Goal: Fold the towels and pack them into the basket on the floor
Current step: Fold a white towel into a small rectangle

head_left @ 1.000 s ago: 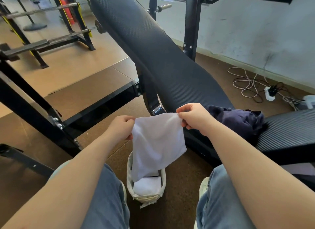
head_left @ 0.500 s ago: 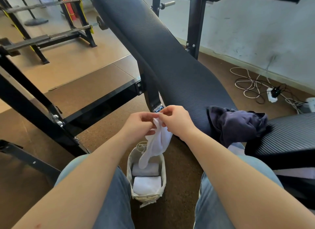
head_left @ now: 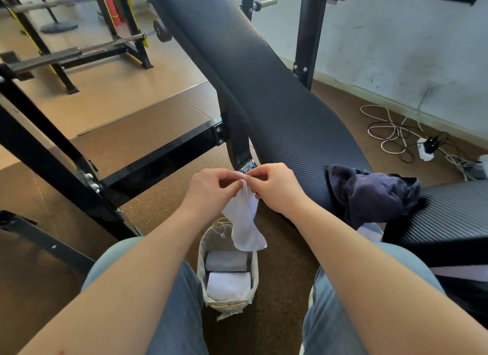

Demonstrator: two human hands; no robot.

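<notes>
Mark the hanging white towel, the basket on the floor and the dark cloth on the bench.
white towel (head_left: 245, 222): head view, middle of the hanging cloth.
basket (head_left: 228, 305): head view, near rim.
dark cloth (head_left: 369, 196): head view, middle of the crumpled heap.

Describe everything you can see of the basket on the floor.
The basket is a narrow oblong tub with soft beige cloth-like walls, a rumpled rim and a loose flap at its near corner. It stands upright on the brown floor between the person's legs. Two folded white towels lie inside, one behind the other, leaving the far end free. A thin string dangles on the far inner wall. The held towel hangs above that end; contact cannot be told.
</notes>
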